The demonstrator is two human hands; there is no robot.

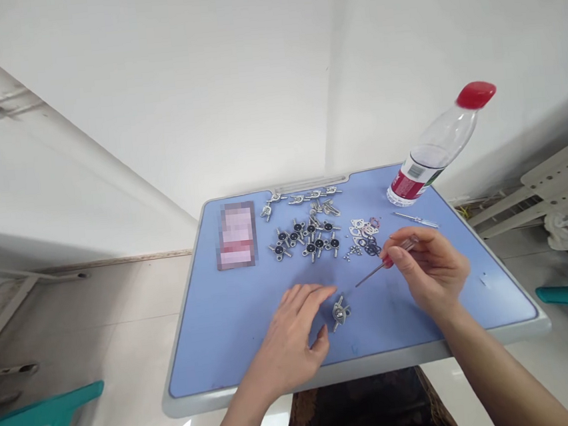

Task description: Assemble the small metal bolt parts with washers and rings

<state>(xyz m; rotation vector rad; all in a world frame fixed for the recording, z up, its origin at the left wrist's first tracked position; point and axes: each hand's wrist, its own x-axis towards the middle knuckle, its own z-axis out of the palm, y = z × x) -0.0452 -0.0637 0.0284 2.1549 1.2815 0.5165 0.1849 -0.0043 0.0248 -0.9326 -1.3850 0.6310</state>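
Note:
My right hand [433, 272] grips the red handle of a thin screwdriver [370, 276], whose tip points down and left above the blue table [226, 339]. Just left of a single metal fitting [340, 313], my left hand [296, 336] hovers or rests with thumb and fingers apart and nothing between them. The fitting lies flat near the front of the table. Behind it sit several metal fittings with black round centres [311, 237]. Small screws [353, 253], flat metal plates [358, 229] and black rings [371, 246] lie in a cluster to their right.
At the back right stands a bottle with a red cap [433, 148], with a second slim screwdriver [415, 220] in front of it. A blurred pink rectangular item [236, 234] lies at the left. More metal fittings [297, 200] line the back edge. Teal stools [57, 412] flank the table.

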